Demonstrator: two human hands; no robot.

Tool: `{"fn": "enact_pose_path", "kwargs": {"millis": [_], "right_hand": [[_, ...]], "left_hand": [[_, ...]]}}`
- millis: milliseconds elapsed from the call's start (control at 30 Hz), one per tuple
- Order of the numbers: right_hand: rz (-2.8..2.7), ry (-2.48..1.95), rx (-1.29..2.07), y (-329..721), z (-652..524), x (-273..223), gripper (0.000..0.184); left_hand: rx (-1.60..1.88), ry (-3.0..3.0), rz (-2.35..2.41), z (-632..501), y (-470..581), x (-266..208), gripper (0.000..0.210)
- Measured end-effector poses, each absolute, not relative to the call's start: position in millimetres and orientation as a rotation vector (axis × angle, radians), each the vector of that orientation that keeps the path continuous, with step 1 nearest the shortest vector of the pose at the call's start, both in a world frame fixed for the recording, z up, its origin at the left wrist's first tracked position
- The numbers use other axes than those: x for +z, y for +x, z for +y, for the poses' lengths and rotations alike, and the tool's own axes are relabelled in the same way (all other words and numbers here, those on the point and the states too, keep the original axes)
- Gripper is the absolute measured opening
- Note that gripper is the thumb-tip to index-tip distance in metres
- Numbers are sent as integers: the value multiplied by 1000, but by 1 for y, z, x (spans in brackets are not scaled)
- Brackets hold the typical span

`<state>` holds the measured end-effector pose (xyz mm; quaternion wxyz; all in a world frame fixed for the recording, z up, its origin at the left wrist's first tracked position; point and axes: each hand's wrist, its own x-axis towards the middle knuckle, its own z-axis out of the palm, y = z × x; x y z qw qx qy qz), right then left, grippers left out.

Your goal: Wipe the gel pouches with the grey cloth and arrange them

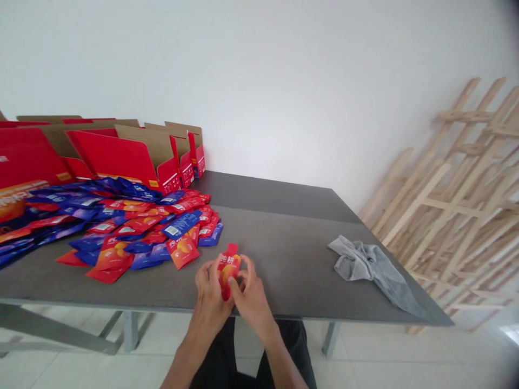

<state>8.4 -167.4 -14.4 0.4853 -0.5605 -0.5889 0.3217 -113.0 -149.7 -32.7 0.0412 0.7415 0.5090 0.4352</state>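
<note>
A red snack pouch [229,270] with orange fruit printed on its front is held upright between both my hands, just above the table's front edge. My left hand [208,283] grips its left side, fingers curled round it. On the other side, my right hand [249,289] closes on the pouch, with the thumb lying across its front. To the left of my hands spreads a heap of red and blue pouches [150,221]. The closest of them is a red-orange pouch [183,249], lying flat and apart from my fingers.
Open red cardboard boxes [121,156] with brown insides stand behind the heap along the wall. A crumpled grey cloth [360,262] lies on the dark grey table [284,227] at the right. Wooden frames [450,200] lean against the wall beyond the table's right edge.
</note>
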Motion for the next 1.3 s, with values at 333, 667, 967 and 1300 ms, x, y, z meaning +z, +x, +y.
{"fn": "enact_pose_path", "kwargs": {"millis": [333,667,967,1300], "right_hand": [[-1567,-1675,401,80,-145,-20,25],[-1642,-1739,434,165,-143,-21,24],[-1699,-1773,373,172,-147,-24,29],[-1829,-1735,31,161,-159,-29,38]], "left_hand": [[944,2383,1377,-142,-98,-39,79],[793,2210,2219,-108,-162,-15,56],[712,2194,2389,-93,-176,-12,57],[731,2399,2221,-91,-184,-21,57]]}}
